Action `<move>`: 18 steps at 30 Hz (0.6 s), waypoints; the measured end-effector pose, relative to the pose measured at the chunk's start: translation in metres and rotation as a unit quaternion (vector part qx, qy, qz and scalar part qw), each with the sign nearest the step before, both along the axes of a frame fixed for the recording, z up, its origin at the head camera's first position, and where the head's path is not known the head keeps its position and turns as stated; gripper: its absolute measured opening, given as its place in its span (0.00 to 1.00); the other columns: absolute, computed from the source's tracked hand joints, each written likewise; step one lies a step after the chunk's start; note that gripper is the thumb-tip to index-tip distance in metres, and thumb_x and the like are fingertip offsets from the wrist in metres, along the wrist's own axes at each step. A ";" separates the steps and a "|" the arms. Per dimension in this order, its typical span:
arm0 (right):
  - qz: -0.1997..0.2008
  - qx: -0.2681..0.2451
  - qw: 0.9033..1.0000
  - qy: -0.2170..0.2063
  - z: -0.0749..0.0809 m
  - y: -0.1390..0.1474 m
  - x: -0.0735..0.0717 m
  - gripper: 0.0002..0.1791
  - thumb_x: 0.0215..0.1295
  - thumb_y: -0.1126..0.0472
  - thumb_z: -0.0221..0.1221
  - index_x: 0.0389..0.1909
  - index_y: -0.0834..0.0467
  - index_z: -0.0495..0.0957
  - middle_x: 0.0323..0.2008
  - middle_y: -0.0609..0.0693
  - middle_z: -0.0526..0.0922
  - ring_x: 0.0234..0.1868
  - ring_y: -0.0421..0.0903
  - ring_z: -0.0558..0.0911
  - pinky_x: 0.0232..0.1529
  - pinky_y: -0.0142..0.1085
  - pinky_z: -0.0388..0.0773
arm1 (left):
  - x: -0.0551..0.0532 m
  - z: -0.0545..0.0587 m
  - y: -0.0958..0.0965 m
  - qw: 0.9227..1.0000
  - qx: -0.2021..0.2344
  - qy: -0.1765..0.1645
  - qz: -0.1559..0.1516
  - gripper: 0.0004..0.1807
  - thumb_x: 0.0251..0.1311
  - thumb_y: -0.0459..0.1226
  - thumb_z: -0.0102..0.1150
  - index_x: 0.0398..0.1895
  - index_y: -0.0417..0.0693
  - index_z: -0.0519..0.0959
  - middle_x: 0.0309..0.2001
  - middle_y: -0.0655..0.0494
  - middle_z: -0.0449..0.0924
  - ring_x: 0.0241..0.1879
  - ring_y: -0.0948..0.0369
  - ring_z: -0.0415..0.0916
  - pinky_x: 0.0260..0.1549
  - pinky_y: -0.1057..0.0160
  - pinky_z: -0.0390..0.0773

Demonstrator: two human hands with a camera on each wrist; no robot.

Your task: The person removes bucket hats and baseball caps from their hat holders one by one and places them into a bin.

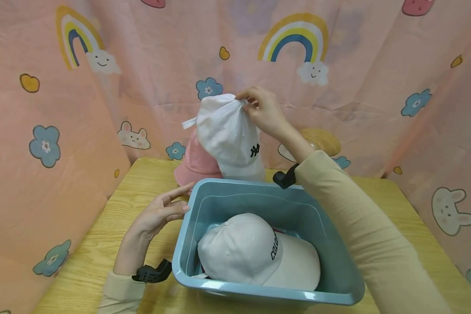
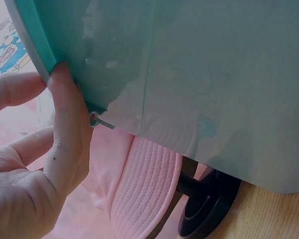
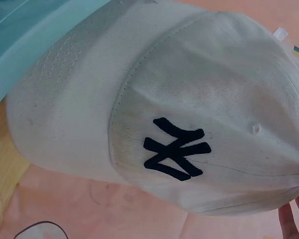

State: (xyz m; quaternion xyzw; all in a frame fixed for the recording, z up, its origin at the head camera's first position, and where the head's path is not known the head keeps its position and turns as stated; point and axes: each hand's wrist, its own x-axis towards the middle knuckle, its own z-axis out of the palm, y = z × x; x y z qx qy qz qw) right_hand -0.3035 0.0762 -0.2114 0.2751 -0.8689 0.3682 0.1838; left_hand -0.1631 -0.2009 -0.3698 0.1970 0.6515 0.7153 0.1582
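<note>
My right hand point(image 1: 264, 111) pinches the top of a white baseball cap point(image 1: 229, 131) with a black NY logo, beyond the bin's far rim. The crown is gathered at the fingertips and the brim hangs down; the right wrist view shows this cap close up. My left hand point(image 1: 157, 213) touches the left side of the blue plastic bin point(image 1: 268, 297) near its far corner, its fingers extended. Inside the bin lies another white baseball cap point(image 1: 239, 250) with dark lettering, its brim to the right. A pink bucket hat point(image 1: 200, 159) stands behind, partly hidden by the held cap.
A wooden table point(image 1: 141, 192) carries the bin. Below the pink hat's brim, the left wrist view shows a round black base point(image 2: 209, 209). Printed pink cloth point(image 1: 172, 52) hangs behind and at both sides.
</note>
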 end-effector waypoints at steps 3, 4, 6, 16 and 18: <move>-0.002 -0.003 1.000 0.004 0.001 0.003 0.000 0.15 0.64 0.73 0.51 0.48 0.63 0.81 0.49 0.58 0.79 0.50 0.52 0.76 0.57 0.45 0.75 | 0.000 0.000 0.000 1.000 -0.001 0.002 -0.002 0.36 0.63 0.27 0.53 0.73 0.32 0.52 0.54 0.57 0.71 0.42 0.68 0.81 0.46 0.67 0.80; -0.002 -0.005 1.000 0.004 0.002 0.004 0.000 0.15 0.64 0.73 0.51 0.48 0.63 0.81 0.49 0.58 0.79 0.51 0.52 0.75 0.57 0.45 0.75 | 0.000 0.000 0.000 1.000 -0.002 0.001 -0.003 0.36 0.63 0.27 0.53 0.73 0.32 0.52 0.54 0.57 0.72 0.42 0.68 0.81 0.45 0.67 0.80; -0.002 -0.010 1.000 0.005 0.003 0.006 0.000 0.15 0.64 0.73 0.51 0.48 0.64 0.80 0.49 0.58 0.79 0.51 0.52 0.75 0.57 0.45 0.75 | 0.000 0.000 0.000 1.000 -0.003 0.001 -0.003 0.36 0.63 0.27 0.53 0.73 0.32 0.52 0.50 0.59 0.75 0.41 0.69 0.81 0.45 0.67 0.80; -0.008 -0.027 0.999 0.018 0.006 0.016 -0.002 0.14 0.64 0.74 0.51 0.47 0.63 0.81 0.49 0.58 0.79 0.51 0.52 0.76 0.58 0.48 0.74 | -0.001 0.001 -0.001 1.000 -0.006 0.000 -0.004 0.37 0.63 0.27 0.52 0.73 0.32 0.51 0.42 0.62 0.81 0.40 0.69 0.81 0.45 0.66 0.80; -0.008 -0.028 0.999 0.024 0.006 0.018 -0.003 0.14 0.64 0.74 0.51 0.47 0.64 0.81 0.49 0.58 0.80 0.50 0.53 0.76 0.58 0.48 0.74 | -0.001 0.001 -0.001 1.000 -0.007 0.001 -0.003 0.37 0.63 0.28 0.52 0.73 0.32 0.50 0.42 0.61 0.81 0.39 0.69 0.81 0.45 0.66 0.80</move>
